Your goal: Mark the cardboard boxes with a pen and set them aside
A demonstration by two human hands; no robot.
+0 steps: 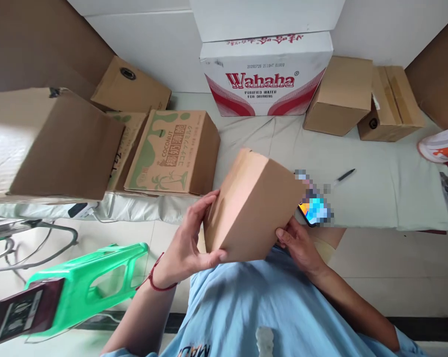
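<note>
A plain brown cardboard box is held tilted between both hands, close to my body and over the table's front edge. My left hand grips its left side, thumb on the near face and fingers along the left face. At the lower right edge, my right hand pinches the box with its thumb in front; the other fingers are partly hidden behind it. Just right of the box lies a smartphone with a lit, partly blurred screen. The box's underside is out of sight.
A printed coconut carton and a larger carton stand at left. A white Wahaha water box is at the back, with brown boxes to its right. A pen lies on the cloth. A green stool stands lower left.
</note>
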